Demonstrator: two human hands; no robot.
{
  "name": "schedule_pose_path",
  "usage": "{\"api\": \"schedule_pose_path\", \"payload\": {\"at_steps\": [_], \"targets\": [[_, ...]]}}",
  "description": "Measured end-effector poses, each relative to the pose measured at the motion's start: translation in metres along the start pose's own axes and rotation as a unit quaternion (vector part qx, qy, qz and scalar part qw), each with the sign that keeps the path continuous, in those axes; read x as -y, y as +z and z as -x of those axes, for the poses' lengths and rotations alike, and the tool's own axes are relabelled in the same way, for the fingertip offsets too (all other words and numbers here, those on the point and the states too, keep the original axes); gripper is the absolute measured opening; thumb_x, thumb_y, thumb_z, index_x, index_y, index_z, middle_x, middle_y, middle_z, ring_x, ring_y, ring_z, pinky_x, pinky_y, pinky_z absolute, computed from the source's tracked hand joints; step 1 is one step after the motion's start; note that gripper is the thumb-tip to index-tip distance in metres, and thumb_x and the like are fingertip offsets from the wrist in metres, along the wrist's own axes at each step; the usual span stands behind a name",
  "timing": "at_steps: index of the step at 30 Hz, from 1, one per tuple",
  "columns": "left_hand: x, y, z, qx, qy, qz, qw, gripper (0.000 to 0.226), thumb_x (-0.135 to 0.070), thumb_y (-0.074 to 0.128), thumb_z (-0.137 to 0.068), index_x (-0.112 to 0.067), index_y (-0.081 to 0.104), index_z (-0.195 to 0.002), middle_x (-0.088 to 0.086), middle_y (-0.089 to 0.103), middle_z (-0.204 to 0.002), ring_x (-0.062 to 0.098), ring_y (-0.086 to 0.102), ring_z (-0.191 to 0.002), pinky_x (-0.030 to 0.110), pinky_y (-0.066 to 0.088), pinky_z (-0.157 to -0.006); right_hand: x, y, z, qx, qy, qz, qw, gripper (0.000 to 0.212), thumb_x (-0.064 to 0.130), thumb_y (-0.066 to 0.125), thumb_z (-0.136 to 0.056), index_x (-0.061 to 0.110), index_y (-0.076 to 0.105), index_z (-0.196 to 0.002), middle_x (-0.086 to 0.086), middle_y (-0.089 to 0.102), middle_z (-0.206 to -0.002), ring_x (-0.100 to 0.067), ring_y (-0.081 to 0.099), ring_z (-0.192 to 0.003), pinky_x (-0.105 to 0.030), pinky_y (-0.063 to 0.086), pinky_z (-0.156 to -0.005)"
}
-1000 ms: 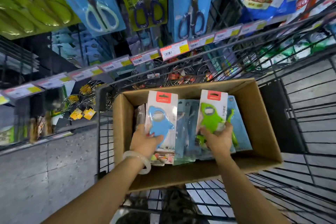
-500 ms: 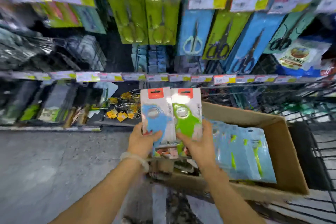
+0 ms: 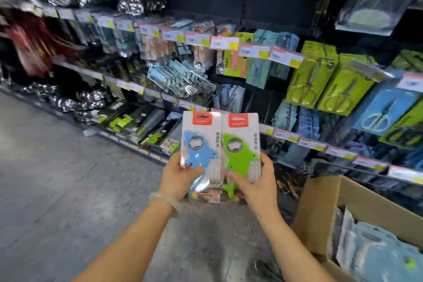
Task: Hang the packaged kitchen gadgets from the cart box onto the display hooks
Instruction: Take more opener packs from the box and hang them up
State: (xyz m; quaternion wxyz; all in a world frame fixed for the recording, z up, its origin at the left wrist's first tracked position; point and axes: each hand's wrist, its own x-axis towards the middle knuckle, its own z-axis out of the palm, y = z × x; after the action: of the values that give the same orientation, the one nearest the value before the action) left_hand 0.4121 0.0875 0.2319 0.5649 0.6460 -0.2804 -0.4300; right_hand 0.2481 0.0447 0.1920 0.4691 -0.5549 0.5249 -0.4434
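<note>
Blue dolphin opener pack (image 3: 201, 155): gripped by left hand (image 3: 177, 175), fingers curled round its lower edge. Green dolphin opener pack (image 3: 240, 153): touching its right side, gripped by right hand (image 3: 258, 181). Both upright (red tabs up), up-left of cardboard box (image 3: 320, 208).

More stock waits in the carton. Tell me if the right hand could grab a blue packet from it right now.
Probably not yet. The right hand grips the green opener pack, so it isn't free. The blue packets lie uncovered in the open cardboard box beside that arm, otherwise unobstructed.
</note>
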Motion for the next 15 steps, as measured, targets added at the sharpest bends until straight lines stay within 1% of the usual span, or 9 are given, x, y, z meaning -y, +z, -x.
{"api": "schedule_pose_path", "payload": {"at_steps": [3, 5, 7, 9, 11, 12, 13, 14, 15], "targets": [[-0.011, -0.033, -0.004, -0.031, 0.022, 0.005, 0.999, 0.030, 0.007, 0.066, -0.081, -0.010, 0.057, -0.104, -0.001, 0.066, -0.089, 0.007, 0.061, -0.075, 0.017, 0.054, -0.062, 0.024, 0.031, -0.003, 0.031, -0.024, -0.001, 0.999, 0.076, 0.027, 0.086, -0.063, 0.031, 0.040, -0.124, 0.011, 0.057, -0.119, -0.013, 0.056, -0.112, -0.038, 0.047, -0.095], [-0.019, -0.047, -0.010, -0.049, 0.034, 0.016, 0.998, 0.029, 0.008, 0.066, -0.081, -0.011, 0.056, -0.101, -0.002, 0.065, -0.088, 0.006, 0.061, -0.073, 0.015, 0.052, -0.060, 0.037, 0.048, -0.009, 0.051, -0.041, 0.001, 0.998, 0.078, 0.029, 0.087, -0.062, 0.032, 0.039, -0.124, 0.009, 0.057, -0.121, -0.014, 0.055, -0.112, -0.040, 0.047, -0.096], [-0.027, -0.058, -0.018, -0.063, 0.038, 0.027, 0.997, 0.027, 0.008, 0.065, -0.081, -0.010, 0.056, -0.100, 0.002, 0.066, -0.089, 0.008, 0.061, -0.072, 0.016, 0.052, -0.059, 0.047, 0.062, -0.019, 0.064, -0.059, -0.007, 0.996, 0.080, 0.032, 0.086, -0.058, 0.033, 0.039, -0.122, 0.008, 0.057, -0.120, -0.014, 0.056, -0.110, -0.039, 0.047, -0.095], [-0.037, -0.066, -0.029, -0.074, 0.043, 0.041, 0.996, 0.027, 0.010, 0.065, -0.081, -0.008, 0.056, -0.099, 0.004, 0.066, -0.088, 0.009, 0.061, -0.071, 0.016, 0.054, -0.058, 0.058, 0.075, -0.030, 0.073, -0.066, -0.019, 0.995, 0.073, 0.027, 0.087, -0.061, 0.036, 0.041, -0.117, 0.012, 0.057, -0.116, -0.008, 0.057, -0.107, -0.030, 0.048, -0.091], [-0.048, -0.073, -0.044, -0.087, 0.055, 0.047, 0.994, 0.029, 0.012, 0.064, -0.080, -0.006, 0.056, -0.102, 0.008, 0.066, -0.090, 0.016, 0.062, -0.075, 0.022, 0.055, -0.064, 0.068, 0.089, -0.045, 0.088, -0.079, -0.030, 0.993, 0.066, 0.016, 0.084, -0.067, 0.038, 0.042, -0.113, 0.018, 0.056, -0.111, 0.006, 0.057, -0.100, -0.016, 0.047, -0.084], [-0.054, -0.076, -0.054, -0.090, 0.060, 0.047, 0.993, 0.031, 0.012, 0.065, -0.080, -0.006, 0.056, -0.104, 0.010, 0.066, -0.093, 0.020, 0.062, -0.079, 0.028, 0.054, -0.069, 0.073, 0.096, -0.054, 0.091, -0.085, -0.036, 0.992, 0.065, 0.014, 0.082, -0.068, 0.035, 0.043, -0.116, 0.018, 0.056, -0.112, 0.008, 0.057, -0.100, -0.015, 0.048, -0.084], [-0.061, -0.078, -0.064, -0.091, 0.066, 0.046, 0.993, 0.032, 0.011, 0.065, -0.080, -0.006, 0.056, -0.105, 0.011, 0.066, -0.095, 0.021, 0.062, -0.081, 0.031, 0.053, -0.072, 0.078, 0.102, -0.064, 0.094, -0.088, -0.041, 0.991, 0.067, 0.014, 0.082, -0.069, 0.031, 0.042, -0.120, 0.015, 0.057, -0.114, 0.004, 0.057, -0.102, -0.019, 0.049, -0.088], [-0.068, -0.081, -0.075, -0.088, 0.073, 0.049, 0.992, 0.032, 0.011, 0.065, -0.080, -0.007, 0.056, -0.105, 0.010, 0.066, -0.095, 0.020, 0.062, -0.080, 0.031, 0.053, -0.071, 0.083, 0.110, -0.074, 0.094, -0.091, -0.045, 0.990, 0.070, 0.014, 0.082, -0.069, 0.028, 0.041, -0.124, 0.012, 0.056, -0.116, -0.001, 0.057, -0.106, -0.023, 0.048, -0.090], [-0.075, -0.083, -0.087, -0.084, 0.080, 0.047, 0.992, 0.031, 0.010, 0.065, -0.081, -0.008, 0.056, -0.105, 0.007, 0.066, -0.093, 0.017, 0.062, -0.078, 0.026, 0.054, -0.068, 0.088, 0.117, -0.086, 0.096, -0.095, -0.050, 0.990, 0.073, 0.013, 0.082, -0.069, 0.026, 0.039, -0.127, 0.010, 0.055, -0.118, -0.006, 0.057, -0.108, -0.025, 0.048, -0.091]]}}
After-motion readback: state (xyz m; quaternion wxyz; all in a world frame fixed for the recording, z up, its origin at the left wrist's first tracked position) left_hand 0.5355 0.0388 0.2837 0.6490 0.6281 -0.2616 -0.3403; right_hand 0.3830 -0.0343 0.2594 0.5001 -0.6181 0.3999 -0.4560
